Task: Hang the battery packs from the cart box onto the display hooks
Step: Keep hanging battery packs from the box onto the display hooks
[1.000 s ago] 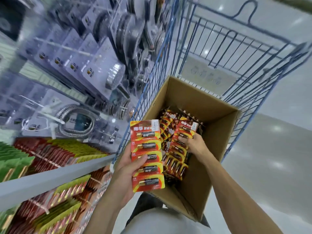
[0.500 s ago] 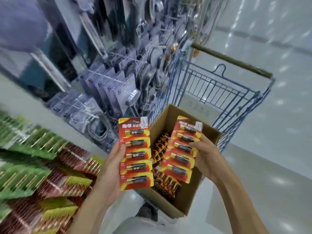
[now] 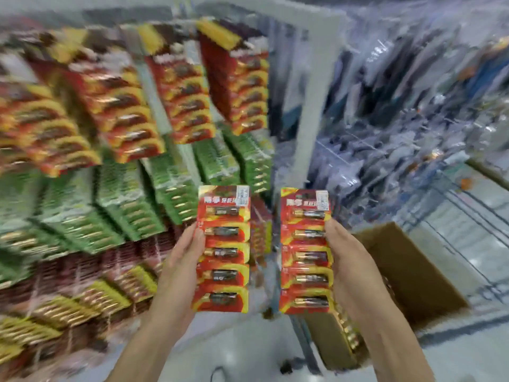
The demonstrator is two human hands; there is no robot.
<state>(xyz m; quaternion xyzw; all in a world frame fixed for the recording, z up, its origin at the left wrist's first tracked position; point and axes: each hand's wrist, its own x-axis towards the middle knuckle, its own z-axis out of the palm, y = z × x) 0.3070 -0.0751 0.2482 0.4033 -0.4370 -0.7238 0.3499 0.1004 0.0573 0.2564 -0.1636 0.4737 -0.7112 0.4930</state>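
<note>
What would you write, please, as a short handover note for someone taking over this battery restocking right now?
Left hand grips one red battery strip by its left edge; right hand grips a second strip by its right edge. Both strips are upright, apart, raised toward the display, which already carries rows of red and green packs. Cardboard box sits lower right, more packs showing inside. Neither held strip is hung yet; hang both, then continue from the box.

Display rack (image 3: 314,86) carries hanging red (image 3: 190,97) and green battery packs (image 3: 170,186).
</note>
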